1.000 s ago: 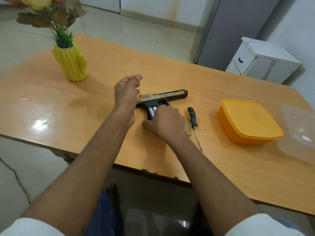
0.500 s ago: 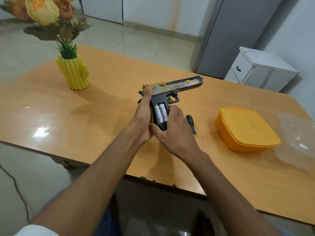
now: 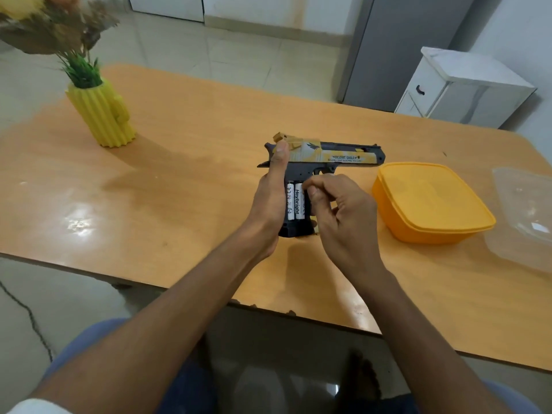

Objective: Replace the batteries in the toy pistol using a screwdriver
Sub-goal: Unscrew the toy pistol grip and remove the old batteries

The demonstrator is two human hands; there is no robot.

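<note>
The black and yellow toy pistol (image 3: pixel 334 155) is held upright above the table, barrel pointing right. My left hand (image 3: pixel 270 201) grips its handle from the left, thumb up along the rear of the slide. The handle's compartment is open and shows two white batteries (image 3: pixel 295 201) side by side. My right hand (image 3: pixel 340 216) is at the right side of the handle, its curled fingertips at the edge of the batteries. The screwdriver is hidden behind my right hand.
An orange lidded container (image 3: pixel 430 201) stands right of the pistol, a clear plastic box (image 3: pixel 525 216) beyond it at the table's right edge. A yellow cactus-shaped vase (image 3: pixel 104 115) with flowers stands at the back left. The wooden table (image 3: pixel 179 189) shows bare surface left of my hands.
The pistol was lifted off the table and stood upright in my left hand. My right hand moved from the bottom of the handle to the batteries' right side.
</note>
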